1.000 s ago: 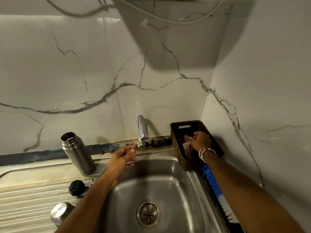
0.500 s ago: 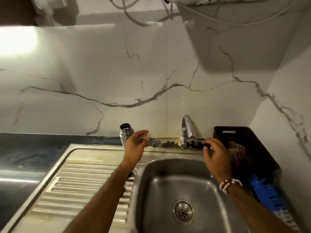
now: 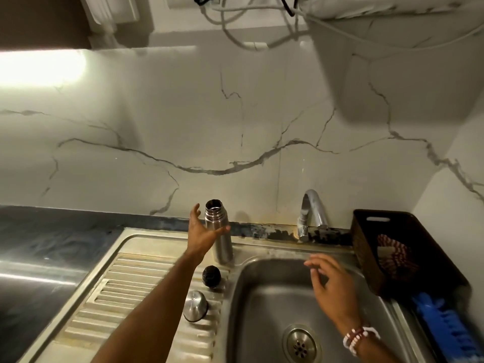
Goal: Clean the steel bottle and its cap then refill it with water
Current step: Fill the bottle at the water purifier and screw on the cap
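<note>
left hand (image 3: pixel 204 231): leaves the basin rim, now up at the steel bottle (image 3: pixel 219 231); fingers spread behind it, thumb across its front, not clenched yet.
right hand (image 3: pixel 331 280): out of the basket (image 3: pixel 364 258), past the tap (image 3: pixel 313 213), now hovers over the sink basin (image 3: pixel 262 310); fingers loose, holds nothing.
meaning: looks like pick-up of the bottle for washing; nothing fetched from the basket, no stream visible at the tap, so cleaning likely not begun.
bottle place: upright on the sink ledge by the wall, 9 o'clock of the tap, 12 o'clock of the black stopper (image 3: pixel 211 276).
bottle look: slim, brushed steel, threaded neck, mouth open and dark inside; contents hidden.
cap: steel cap (image 3: pixel 195 306) off, on the draining board (image 3: pixel 131 297), 7 o'clock of the stopper.
</note>
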